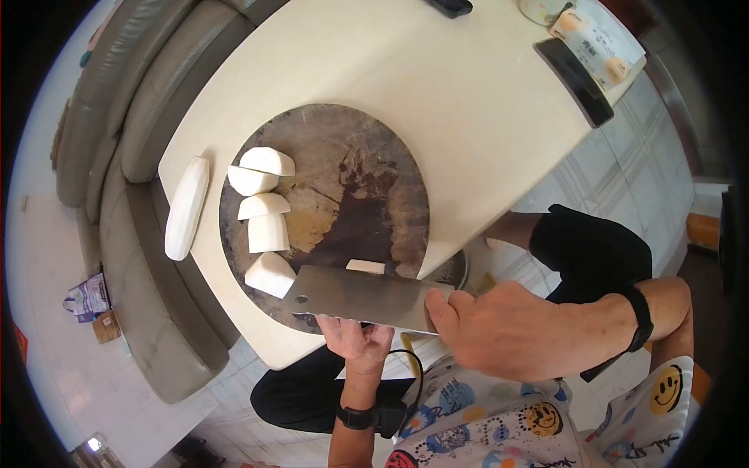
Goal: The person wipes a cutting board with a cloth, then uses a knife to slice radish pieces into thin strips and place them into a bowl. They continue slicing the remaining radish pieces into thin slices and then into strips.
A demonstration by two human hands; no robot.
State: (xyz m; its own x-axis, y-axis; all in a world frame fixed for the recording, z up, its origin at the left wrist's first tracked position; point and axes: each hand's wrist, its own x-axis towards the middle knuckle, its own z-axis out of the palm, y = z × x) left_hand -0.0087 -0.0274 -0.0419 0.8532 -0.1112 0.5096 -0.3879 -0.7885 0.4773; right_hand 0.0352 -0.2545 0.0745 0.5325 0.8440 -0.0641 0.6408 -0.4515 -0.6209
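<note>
My right hand grips the handle of a wide cleaver, its blade lying across the near part of a round wooden chopping board. Under the blade's lower edge is my left hand, fingers curled; the blade covers the fingertips and whatever they may hold. Beyond the blade, a small flat white piece rests on the board. Several thick chunks of peeled white radish line the board's left side, one chunk close to the blade's tip. A long peeled white radish lies left of the board.
The cream table carries a dark phone-like slab, a printed packet and a jar at the far right. A black object sits at the far edge. A grey sofa stands left; a metal bowl shows below the table edge.
</note>
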